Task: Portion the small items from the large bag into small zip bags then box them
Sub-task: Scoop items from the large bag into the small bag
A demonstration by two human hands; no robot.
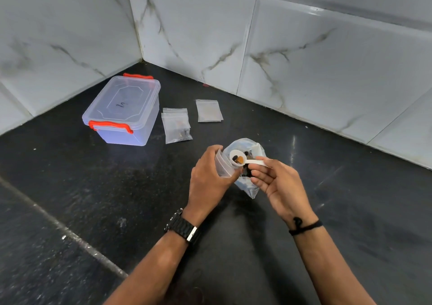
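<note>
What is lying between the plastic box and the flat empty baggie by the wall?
In the head view, a small pile of zip bags lies between the lidded box and the empty baggie. The top one holds a few dark bits.

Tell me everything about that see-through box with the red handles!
The box is clear plastic, rectangular with rounded corners, and looks empty as far as the view shows. Its clear lid is on, with a small dark scribble on top. Two red clips sit at its near and far ends. It stands upright on the dark counter, near the tiled corner, left of the small zip bags. Neither hand touches it.
</note>
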